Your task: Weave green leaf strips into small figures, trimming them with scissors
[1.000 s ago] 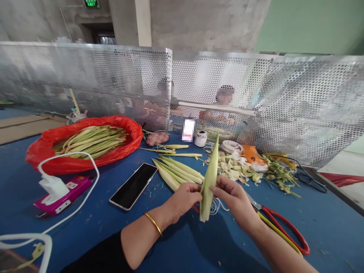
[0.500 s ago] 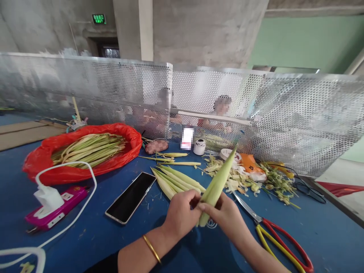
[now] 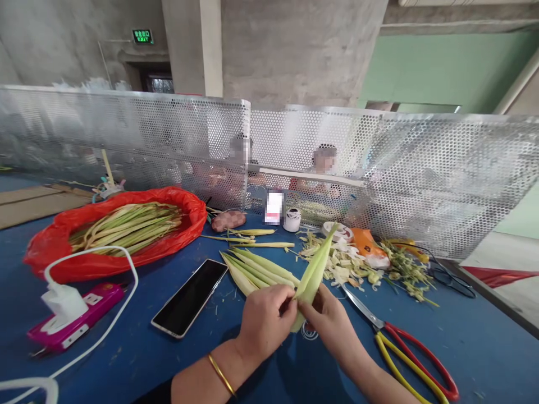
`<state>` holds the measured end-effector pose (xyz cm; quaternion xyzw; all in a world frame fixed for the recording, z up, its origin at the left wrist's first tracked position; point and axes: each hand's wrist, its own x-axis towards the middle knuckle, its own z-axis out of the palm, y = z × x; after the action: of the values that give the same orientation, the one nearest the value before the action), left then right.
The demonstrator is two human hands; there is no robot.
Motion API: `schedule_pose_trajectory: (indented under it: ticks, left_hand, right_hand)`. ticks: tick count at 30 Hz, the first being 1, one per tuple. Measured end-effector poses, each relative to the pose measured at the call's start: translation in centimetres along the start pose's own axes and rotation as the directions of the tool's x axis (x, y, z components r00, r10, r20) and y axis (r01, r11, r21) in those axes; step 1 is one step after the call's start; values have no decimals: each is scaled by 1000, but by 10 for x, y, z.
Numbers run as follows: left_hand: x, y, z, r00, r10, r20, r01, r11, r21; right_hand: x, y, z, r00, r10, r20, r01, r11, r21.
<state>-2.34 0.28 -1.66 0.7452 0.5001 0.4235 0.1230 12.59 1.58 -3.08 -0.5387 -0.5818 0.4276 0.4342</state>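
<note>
Both hands grip one pale green, tapered leaf bundle (image 3: 314, 270) over the blue table (image 3: 126, 353). My left hand (image 3: 263, 322), with a gold bangle on its wrist, pinches the bundle's lower part from the left. My right hand (image 3: 328, 320) holds the same lower part from the right, fingers curled. The bundle's pointed tip slants up and to the right. A coil of white thread (image 3: 309, 332) shows on the table under the hands. Just beyond the left hand lie several finished green bundles (image 3: 256, 268).
A red bag of green stalks (image 3: 122, 227) sits far left. A black phone (image 3: 190, 297), a pink power strip with white charger (image 3: 67, 314) and red-and-yellow scissors (image 3: 404, 348) lie around. Leaf scraps (image 3: 366, 261) pile ahead right. Behind a perforated metal screen (image 3: 337, 151) sit other people.
The bundle tilted from nearly upright to slanting right, and its tip dropped slightly. Both hands closed in together on its lower end. The view shifted a little upward.
</note>
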Motion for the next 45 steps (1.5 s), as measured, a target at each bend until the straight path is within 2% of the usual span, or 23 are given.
schedule_pose_trajectory:
  ticks: [3,6,9,11,13,16,18,21,23,25,26,28,30,32,36,39,41,43,45]
  left_hand:
    - [1,0,-1,1000,-26,6,26,999,-21]
    - [7,-1,-4,979,-204,15,204,968,-146]
    - [13,-4,-6,933,-359,8,349,900,-262]
    - [15,-7,-6,908,-419,2,398,862,-315]
    - [17,-9,-6,878,-479,9,444,807,-390]
    - [18,-8,-6,811,-580,82,520,648,-557]
    - [18,-5,-6,782,-606,145,549,561,-619]
    - [18,-1,-8,771,-601,211,563,487,-668]
    - [17,2,-8,771,-591,235,552,438,-710]
    - [16,3,-7,775,-588,231,532,409,-742]
    - [16,3,-6,776,-589,226,521,397,-756]
    - [14,4,-2,785,-582,211,491,377,-786]
    - [12,4,1,805,-559,197,454,367,-812]
    - [10,5,3,820,-538,195,432,359,-827]
    - [9,5,3,794,-564,227,472,336,-815]
    - [9,5,1,779,-575,252,504,333,-797]
    - [8,6,1,770,-569,288,547,357,-757]
    - [4,8,0,777,-536,330,599,465,-652]
    - [-2,12,-2,853,-419,311,521,703,-484]
  right_hand:
    - [0,-2,0,999,52,-14,-51,997,57]
    - [-1,-12,-4,995,91,31,-96,965,243]
    - [-1,-20,-11,986,162,32,-163,925,343]
    - [1,-22,-16,983,181,-20,-160,913,376]
    - [4,-19,-21,979,166,-122,-105,910,400]
    - [10,-13,-26,949,137,-285,-15,920,391]
    - [14,-10,-27,940,126,-316,1,929,371]
    - [15,-12,-29,979,0,-202,50,969,243]
    - [14,-16,-30,978,-152,-143,155,988,10]
    - [9,-21,-30,954,-267,-133,229,941,-248]
    - [6,-23,-28,952,-281,-118,230,917,-325]
    - [-2,-24,-20,976,-219,-10,205,925,-319]
    - [-10,-21,-6,982,-120,145,145,975,-170]
    - [-16,-17,7,981,-64,182,72,997,-36]
    - [-17,-14,17,993,15,114,-28,994,106]
    - [-13,-20,10,997,51,51,-59,983,172]
    - [-11,-23,0,999,51,21,-53,988,148]
    - [-11,-24,-13,1000,4,-23,-3,1000,26]
    - [-14,-22,-28,993,-93,-76,79,981,-176]
